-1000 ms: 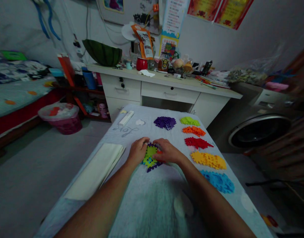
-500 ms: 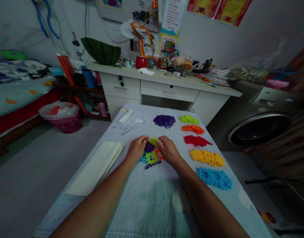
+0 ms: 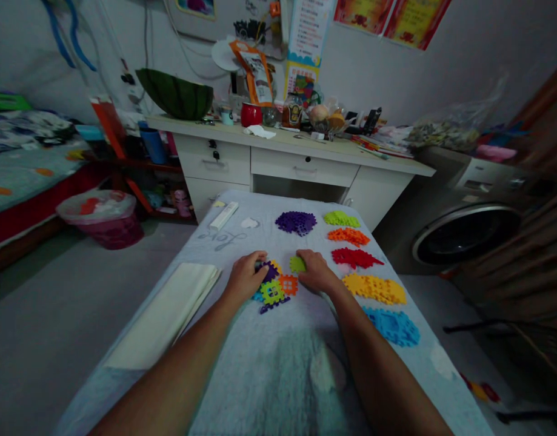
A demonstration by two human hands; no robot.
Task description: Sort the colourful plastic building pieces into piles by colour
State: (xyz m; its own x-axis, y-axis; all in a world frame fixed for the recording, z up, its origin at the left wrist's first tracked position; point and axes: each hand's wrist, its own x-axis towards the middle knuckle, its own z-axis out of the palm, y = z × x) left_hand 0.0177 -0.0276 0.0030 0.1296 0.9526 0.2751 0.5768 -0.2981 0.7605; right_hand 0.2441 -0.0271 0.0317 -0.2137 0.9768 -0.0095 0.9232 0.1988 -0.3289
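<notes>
In the head view, my left hand (image 3: 242, 278) grips a purple interlocking tile (image 3: 270, 272) between thumb and fingers. My right hand (image 3: 318, 274) pinches a lime green interlocking tile (image 3: 297, 264), held a little to the right of the purple one. Just below, between the hands, lie a green window tile (image 3: 273, 292), an orange window tile (image 3: 288, 285), and a narrow purple toothed piece (image 3: 274, 305). Bits of blue and yellow tiles show beside my left fingers, partly covered. Whether these tiles are joined, I cannot tell.
Tile piles sit on the cloth-covered table (image 3: 260, 375): purple (image 3: 295, 223) at the back; lime (image 3: 342, 218), orange (image 3: 348, 236), red (image 3: 356, 258), yellow (image 3: 374, 288) and blue (image 3: 391, 326) down the right. A folded cream cloth (image 3: 164, 315) and a white box (image 3: 224, 216) are left.
My hands have moved apart. The right hand has drawn the lime green tile rightward, away from the purple tile in my left hand. The whole view has shifted slightly.
</notes>
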